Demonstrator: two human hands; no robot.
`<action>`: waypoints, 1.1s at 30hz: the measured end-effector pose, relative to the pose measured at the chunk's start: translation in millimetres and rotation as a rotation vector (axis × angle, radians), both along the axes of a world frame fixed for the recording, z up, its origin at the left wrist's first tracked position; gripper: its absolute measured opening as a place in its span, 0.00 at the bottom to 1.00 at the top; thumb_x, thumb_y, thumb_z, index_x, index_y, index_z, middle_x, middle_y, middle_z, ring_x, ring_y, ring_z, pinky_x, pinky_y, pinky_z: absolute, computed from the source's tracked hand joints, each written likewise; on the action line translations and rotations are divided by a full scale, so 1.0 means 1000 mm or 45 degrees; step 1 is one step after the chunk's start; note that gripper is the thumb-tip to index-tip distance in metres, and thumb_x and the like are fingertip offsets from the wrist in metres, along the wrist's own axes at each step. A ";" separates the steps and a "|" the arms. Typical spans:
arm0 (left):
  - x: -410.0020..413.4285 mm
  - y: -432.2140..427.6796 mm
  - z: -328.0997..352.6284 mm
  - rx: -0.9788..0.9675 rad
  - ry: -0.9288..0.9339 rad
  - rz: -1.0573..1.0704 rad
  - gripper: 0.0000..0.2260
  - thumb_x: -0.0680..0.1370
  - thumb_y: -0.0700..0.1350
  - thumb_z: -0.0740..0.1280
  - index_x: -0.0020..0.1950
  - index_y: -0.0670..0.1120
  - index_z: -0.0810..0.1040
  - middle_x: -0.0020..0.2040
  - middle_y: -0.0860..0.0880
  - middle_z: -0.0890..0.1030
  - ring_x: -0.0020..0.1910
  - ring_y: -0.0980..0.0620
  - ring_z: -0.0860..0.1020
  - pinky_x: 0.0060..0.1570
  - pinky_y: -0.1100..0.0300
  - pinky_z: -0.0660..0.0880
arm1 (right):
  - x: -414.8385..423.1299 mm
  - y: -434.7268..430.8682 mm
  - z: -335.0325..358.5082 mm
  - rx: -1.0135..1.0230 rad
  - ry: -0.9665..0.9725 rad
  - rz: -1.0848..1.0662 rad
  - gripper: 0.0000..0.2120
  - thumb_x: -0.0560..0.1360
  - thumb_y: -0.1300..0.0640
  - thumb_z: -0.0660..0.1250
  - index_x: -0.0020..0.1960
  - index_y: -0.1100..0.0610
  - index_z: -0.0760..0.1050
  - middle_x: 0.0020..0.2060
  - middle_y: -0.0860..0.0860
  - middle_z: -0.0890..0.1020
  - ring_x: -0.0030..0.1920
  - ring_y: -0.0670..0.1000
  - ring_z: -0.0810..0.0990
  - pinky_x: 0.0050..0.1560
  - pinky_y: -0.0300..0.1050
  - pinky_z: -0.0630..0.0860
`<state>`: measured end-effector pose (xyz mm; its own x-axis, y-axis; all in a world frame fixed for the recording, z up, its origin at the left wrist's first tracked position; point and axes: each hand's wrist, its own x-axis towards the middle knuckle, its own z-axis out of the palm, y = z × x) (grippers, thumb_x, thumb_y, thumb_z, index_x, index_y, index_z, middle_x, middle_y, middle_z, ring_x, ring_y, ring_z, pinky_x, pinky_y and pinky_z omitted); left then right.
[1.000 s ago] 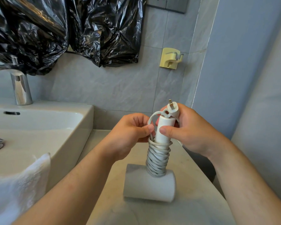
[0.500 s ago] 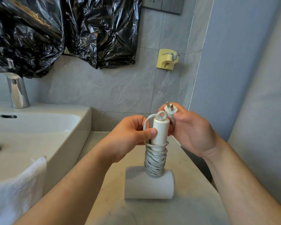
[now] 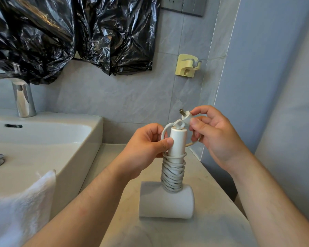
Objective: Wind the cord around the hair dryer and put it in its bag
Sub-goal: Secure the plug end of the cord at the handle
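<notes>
A white hair dryer (image 3: pixel 166 202) stands head down on the counter, its handle pointing up. The white cord (image 3: pixel 172 173) is wound in many turns around the lower handle. My left hand (image 3: pixel 146 148) grips the handle's upper part, thumb pressed on its side. My right hand (image 3: pixel 216 136) pinches the white plug (image 3: pixel 185 117) just above and right of the handle's end, with a short loop of cord hanging under it. No bag for the dryer is in view.
A white sink basin (image 3: pixel 48 139) with a chrome tap (image 3: pixel 23 98) sits to the left, and a white towel (image 3: pixel 20 207) hangs over its front. Black plastic sheeting (image 3: pixel 70 32) covers the wall above. A yellow wall hook (image 3: pixel 186 67) and a wall socket (image 3: pixel 182 5) are behind.
My right hand has let go of the handle and lifted the plug up and to the right. My left hand has taken over the grip on the handle. The dryer stays standing.
</notes>
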<state>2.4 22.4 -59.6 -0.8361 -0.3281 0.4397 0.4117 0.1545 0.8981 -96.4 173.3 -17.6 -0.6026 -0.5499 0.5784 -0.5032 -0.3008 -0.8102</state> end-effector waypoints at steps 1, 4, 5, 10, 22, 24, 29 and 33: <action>0.000 0.000 0.000 0.001 0.012 -0.001 0.09 0.77 0.32 0.67 0.39 0.43 0.74 0.37 0.42 0.77 0.38 0.47 0.77 0.42 0.54 0.79 | -0.001 0.000 0.000 0.004 -0.018 -0.003 0.06 0.71 0.60 0.68 0.46 0.52 0.77 0.29 0.48 0.79 0.29 0.47 0.72 0.39 0.48 0.70; 0.001 -0.001 0.000 0.006 0.032 -0.015 0.09 0.77 0.32 0.68 0.39 0.43 0.75 0.36 0.44 0.78 0.36 0.49 0.77 0.43 0.55 0.79 | -0.002 0.000 0.000 0.009 -0.062 -0.035 0.06 0.71 0.61 0.69 0.46 0.52 0.78 0.29 0.48 0.78 0.29 0.47 0.72 0.38 0.47 0.70; 0.001 -0.001 0.000 0.011 0.031 -0.020 0.09 0.77 0.32 0.67 0.39 0.43 0.75 0.35 0.45 0.79 0.36 0.50 0.77 0.43 0.55 0.79 | -0.003 -0.001 -0.001 0.008 -0.076 -0.048 0.06 0.70 0.60 0.70 0.46 0.52 0.79 0.30 0.49 0.78 0.30 0.48 0.71 0.38 0.47 0.70; 0.003 -0.003 0.001 0.040 0.013 -0.093 0.09 0.78 0.33 0.66 0.40 0.43 0.78 0.36 0.47 0.79 0.39 0.49 0.78 0.44 0.56 0.80 | -0.004 -0.008 -0.005 0.002 -0.118 -0.117 0.10 0.76 0.64 0.66 0.49 0.49 0.80 0.37 0.54 0.77 0.34 0.48 0.73 0.38 0.44 0.70; -0.001 0.002 -0.003 0.061 0.027 0.080 0.05 0.76 0.35 0.70 0.41 0.40 0.77 0.37 0.40 0.79 0.36 0.47 0.78 0.38 0.56 0.80 | -0.011 -0.015 -0.026 0.270 -0.059 -0.012 0.14 0.72 0.66 0.70 0.54 0.52 0.83 0.52 0.59 0.85 0.57 0.66 0.79 0.63 0.63 0.74; -0.001 0.003 -0.003 0.074 0.038 0.096 0.06 0.76 0.34 0.70 0.43 0.41 0.75 0.37 0.41 0.78 0.34 0.48 0.77 0.36 0.55 0.79 | -0.010 -0.014 -0.025 0.303 -0.023 0.027 0.15 0.70 0.63 0.72 0.54 0.49 0.83 0.51 0.59 0.85 0.53 0.69 0.79 0.59 0.61 0.76; -0.001 0.005 -0.002 0.050 0.085 0.062 0.09 0.77 0.35 0.69 0.54 0.45 0.79 0.47 0.35 0.82 0.40 0.41 0.82 0.39 0.48 0.81 | -0.007 -0.009 -0.021 0.271 0.005 0.049 0.15 0.72 0.69 0.69 0.51 0.52 0.83 0.41 0.58 0.84 0.37 0.59 0.76 0.36 0.49 0.74; 0.000 0.011 -0.001 -0.014 0.091 0.082 0.09 0.78 0.34 0.67 0.55 0.43 0.83 0.47 0.39 0.85 0.42 0.43 0.84 0.44 0.45 0.82 | -0.005 -0.006 -0.017 0.182 -0.215 0.256 0.10 0.65 0.66 0.69 0.43 0.54 0.81 0.44 0.57 0.84 0.43 0.56 0.82 0.43 0.50 0.77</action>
